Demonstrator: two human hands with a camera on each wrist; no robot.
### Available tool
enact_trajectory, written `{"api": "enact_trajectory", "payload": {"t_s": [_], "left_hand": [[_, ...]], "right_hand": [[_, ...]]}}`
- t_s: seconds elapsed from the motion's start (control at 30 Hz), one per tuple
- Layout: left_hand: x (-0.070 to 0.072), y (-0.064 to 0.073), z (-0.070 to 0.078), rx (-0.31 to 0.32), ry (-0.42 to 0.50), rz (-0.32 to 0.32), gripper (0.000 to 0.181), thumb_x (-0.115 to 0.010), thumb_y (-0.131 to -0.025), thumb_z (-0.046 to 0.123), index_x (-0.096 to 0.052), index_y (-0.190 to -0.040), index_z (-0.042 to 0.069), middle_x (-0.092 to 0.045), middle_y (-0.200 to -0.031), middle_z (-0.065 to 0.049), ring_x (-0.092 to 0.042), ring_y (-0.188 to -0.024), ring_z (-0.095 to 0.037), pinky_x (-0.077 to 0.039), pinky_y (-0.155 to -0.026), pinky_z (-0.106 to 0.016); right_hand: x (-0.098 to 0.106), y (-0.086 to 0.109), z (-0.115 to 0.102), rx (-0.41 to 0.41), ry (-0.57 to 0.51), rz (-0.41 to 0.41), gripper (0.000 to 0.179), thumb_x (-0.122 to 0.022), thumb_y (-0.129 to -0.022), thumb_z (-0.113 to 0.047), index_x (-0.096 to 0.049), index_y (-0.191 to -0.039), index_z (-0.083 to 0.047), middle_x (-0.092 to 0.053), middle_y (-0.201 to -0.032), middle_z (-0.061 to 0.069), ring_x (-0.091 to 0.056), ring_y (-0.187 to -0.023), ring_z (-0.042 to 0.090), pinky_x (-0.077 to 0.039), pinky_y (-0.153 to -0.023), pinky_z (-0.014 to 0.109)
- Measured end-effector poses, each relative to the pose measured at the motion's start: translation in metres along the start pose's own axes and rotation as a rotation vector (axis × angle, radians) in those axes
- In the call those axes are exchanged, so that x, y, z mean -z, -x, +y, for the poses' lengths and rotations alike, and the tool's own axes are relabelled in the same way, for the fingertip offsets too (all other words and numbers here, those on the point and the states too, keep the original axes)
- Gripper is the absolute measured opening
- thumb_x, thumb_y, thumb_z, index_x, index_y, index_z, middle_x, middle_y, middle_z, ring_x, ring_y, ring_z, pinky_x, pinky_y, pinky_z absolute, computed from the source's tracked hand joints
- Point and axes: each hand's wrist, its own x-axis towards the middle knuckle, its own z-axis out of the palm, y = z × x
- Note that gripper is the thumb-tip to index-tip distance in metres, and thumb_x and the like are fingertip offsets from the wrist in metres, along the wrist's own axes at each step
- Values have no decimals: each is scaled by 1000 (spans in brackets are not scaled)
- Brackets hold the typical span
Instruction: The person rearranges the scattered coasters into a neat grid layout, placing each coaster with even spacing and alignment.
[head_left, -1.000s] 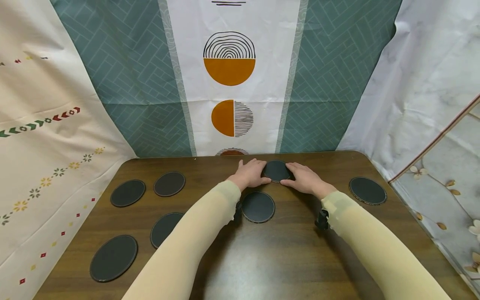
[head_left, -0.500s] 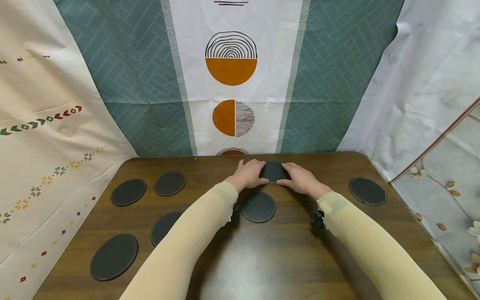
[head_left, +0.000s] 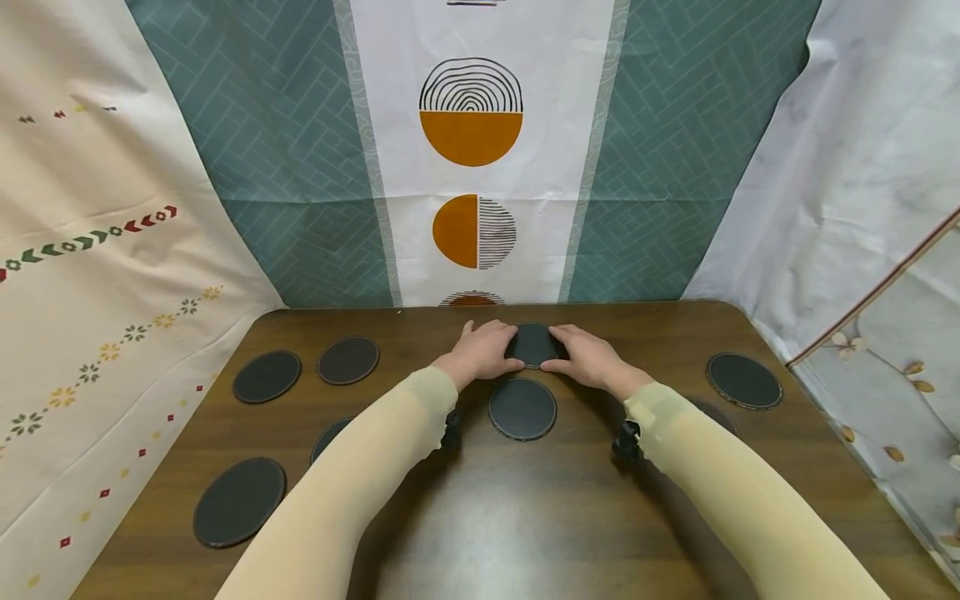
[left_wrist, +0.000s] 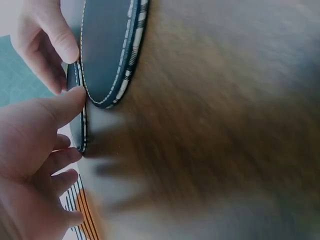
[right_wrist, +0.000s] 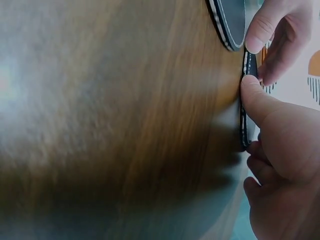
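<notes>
A round black coaster (head_left: pixel 533 346) with a stitched rim lies flat near the table's far edge. My left hand (head_left: pixel 482 350) grips its left side, the thumb on the near rim and the fingers farther back. On the opposite side, my right hand (head_left: pixel 588 357) holds it in the same way. Both wrist views show the thumbs at the near rim of the held coaster (left_wrist: pixel 83 127); the far fingertips are partly hidden. Just in front, a second black coaster (head_left: pixel 522 408) lies on the wood, untouched, with light stitching round its edge.
On the brown wooden table (head_left: pixel 480 517), several more coasters lie at the left, one (head_left: pixel 327 437) partly behind the left sleeve. At the right are a coaster (head_left: pixel 744 381) and another (head_left: pixel 712 412) partly covered by the right sleeve. A patterned cloth (head_left: pixel 300 167) hangs behind.
Both hands have slid the held coaster left along the far edge, so it now lies almost straight behind the second coaster. A coaster has come into sight beside the right sleeve.
</notes>
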Motion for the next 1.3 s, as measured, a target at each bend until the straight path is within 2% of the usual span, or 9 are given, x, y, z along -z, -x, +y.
{"api": "enact_trajectory", "payload": {"t_s": [0.07,0.27,0.4,0.53,0.73,1.13,1.3], "left_hand": [[0,4,-1,3,-13,3,77,-69,-108,52,-46,-169,11,-49,-170,-7,-37,-161,-25,-19,-131,-67],[-1,14,-6,23,-45,-8,75,-68,-109,54,-49,-168,12,-49,-169,-7,-38,-161,-25,-18,-131,-68],[-1,19,-10,37,-58,-9,73,-67,-108,55,-52,-166,12,-50,-168,-6,-40,-159,-24,-19,-130,-69],[-1,24,-11,36,-48,0,72,-69,-108,54,-54,-164,11,-53,-166,-7,-42,-158,-25,-19,-130,-70],[-1,30,-12,31,-52,9,72,-68,-108,54,-54,-164,11,-54,-165,-8,-44,-157,-25,-20,-130,-70],[-5,34,-13,32,-37,23,71,-68,-109,53,-54,-165,11,-53,-166,-8,-44,-157,-25,-19,-130,-71],[-4,37,-13,30,-23,24,72,-66,-109,53,-51,-166,12,-47,-171,-9,-38,-161,-28,-20,-129,-70]], "right_hand": [[-8,-6,9,19,-15,3,96,-71,-103,-64,-45,-166,3,-48,-164,27,-49,-150,45,-44,-118,63],[-14,-8,5,58,-42,-12,90,-74,-103,-60,-49,-164,1,-46,-168,22,-45,-154,42,-42,-122,59],[-9,-8,-7,60,-39,-33,86,-74,-103,-57,-51,-163,1,-45,-169,24,-43,-155,45,-41,-121,62],[-1,-2,-23,66,7,-49,81,-71,-107,-52,-51,-162,3,-46,-167,26,-44,-154,47,-43,-119,63],[11,9,-48,30,10,-87,75,-71,-110,-42,-47,-165,4,-41,-171,26,-37,-159,47,-36,-126,61],[9,12,-51,28,22,-88,76,-71,-110,-41,-45,-166,3,-40,-172,25,-36,-160,47,-34,-127,60],[12,15,-50,37,10,-81,76,-72,-110,-40,-44,-166,4,-39,-172,25,-37,-159,45,-38,-125,60]]}}
